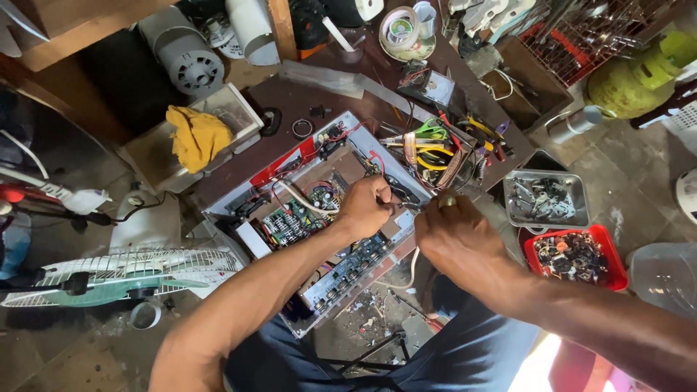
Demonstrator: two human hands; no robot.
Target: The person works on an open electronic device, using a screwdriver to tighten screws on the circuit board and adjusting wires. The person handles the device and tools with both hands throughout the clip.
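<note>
Opened chassis (317,210): a grey metal case with its lid off, lying centre frame on the dark workbench, long axis running from upper right down to lower left; green circuit boards (290,223) and red and white wires show inside
Left hand (369,205): over the right-hand part of the case, fingers curled shut round something small and dark at the case's edge; what it is I cannot tell
Right hand (454,234): just right of the left one, nearly touching it, fingers bunched; whether they pinch anything is hidden
Key relation: the work point lies between the two hands, at the case's upper right rim; the left hand is nearer
Around: pile of pliers and cutters (435,145) above the hands, grey tray (546,199) and red tray (573,255) of small parts at right, yellow rag (196,135) upper left, fan grille (123,272) lower left
</note>
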